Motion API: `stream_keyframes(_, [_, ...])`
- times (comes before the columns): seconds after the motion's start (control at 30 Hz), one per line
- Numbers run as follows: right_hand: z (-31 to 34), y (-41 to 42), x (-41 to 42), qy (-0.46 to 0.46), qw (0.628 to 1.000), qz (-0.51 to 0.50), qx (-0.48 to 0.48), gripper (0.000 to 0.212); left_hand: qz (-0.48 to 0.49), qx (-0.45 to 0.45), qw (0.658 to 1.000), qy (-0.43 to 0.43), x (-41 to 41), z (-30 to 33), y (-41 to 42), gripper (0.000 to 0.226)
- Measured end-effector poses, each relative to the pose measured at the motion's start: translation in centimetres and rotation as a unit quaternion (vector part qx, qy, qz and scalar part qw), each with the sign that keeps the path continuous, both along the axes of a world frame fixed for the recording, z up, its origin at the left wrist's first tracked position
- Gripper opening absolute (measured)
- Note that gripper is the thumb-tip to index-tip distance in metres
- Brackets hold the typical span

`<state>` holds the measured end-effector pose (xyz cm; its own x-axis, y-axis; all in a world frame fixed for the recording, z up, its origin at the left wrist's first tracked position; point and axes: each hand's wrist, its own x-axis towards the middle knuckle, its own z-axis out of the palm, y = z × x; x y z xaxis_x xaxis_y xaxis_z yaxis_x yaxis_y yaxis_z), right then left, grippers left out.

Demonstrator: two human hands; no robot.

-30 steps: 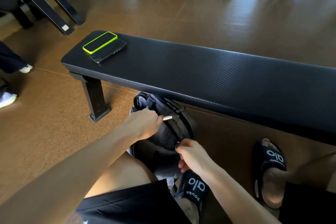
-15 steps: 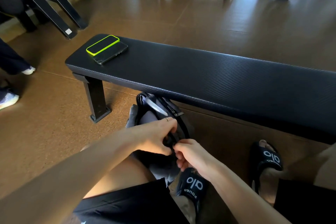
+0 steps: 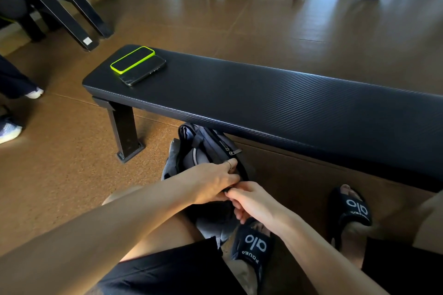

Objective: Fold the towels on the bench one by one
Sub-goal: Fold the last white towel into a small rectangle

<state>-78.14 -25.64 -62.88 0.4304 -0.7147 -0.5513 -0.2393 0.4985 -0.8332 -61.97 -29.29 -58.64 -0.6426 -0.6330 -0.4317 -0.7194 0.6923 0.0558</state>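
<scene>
A: Where are the towels? The long black padded surface (image 3: 275, 93) beyond both hands carries only a phone in a lime-green case (image 3: 132, 59) lying over a dark phone (image 3: 146, 72), far up and to the left of the hands.

B: No towel shows anywhere. Both hands work at a dark grey fabric backpack (image 3: 203, 151) on the floor between the knees. The left hand (image 3: 213, 182) curls over its opening rim; the right hand (image 3: 251, 201) pinches the bag's edge just beside it, fingertips touching the left.

A: So the towels may be inside?

B: Likely, though the bag's inside is too dark to tell. Towels should be light, soft and limp, so I'd take one by two corners and spread it on the surface.

A: Anything else hidden?

B: What the right fingers pinch, perhaps a zip pull, is covered by the hands.
</scene>
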Motion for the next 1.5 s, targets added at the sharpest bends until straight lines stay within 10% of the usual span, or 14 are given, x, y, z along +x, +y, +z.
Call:
stream_keyframes(0.27, [0.0,0.1,-0.6,0.032,0.999,-0.016,-0.019,0.009,0.03,0.036,0.999,-0.017,0.1,0.6,0.1,0.032])
stream_keyframes(0.67, [-1.9,2.6,1.8,0.265,0.908,-0.054,-0.32,0.031,0.222,0.177,0.957,0.059,0.5,-0.2,-0.2,0.022])
stream_keyframes(0.87, [-1.9,1.7,1.6,0.271,0.908,-0.048,-0.317,0.031,0.146,-0.026,0.988,-0.04,1.3,-0.2,0.3,0.031])
stream_keyframes(1.5, [-0.2,0.5,2.9,0.353,0.852,0.007,-0.387,0.029,0.056,-0.126,0.989,0.049,3.2,0.2,-0.8,0.029])
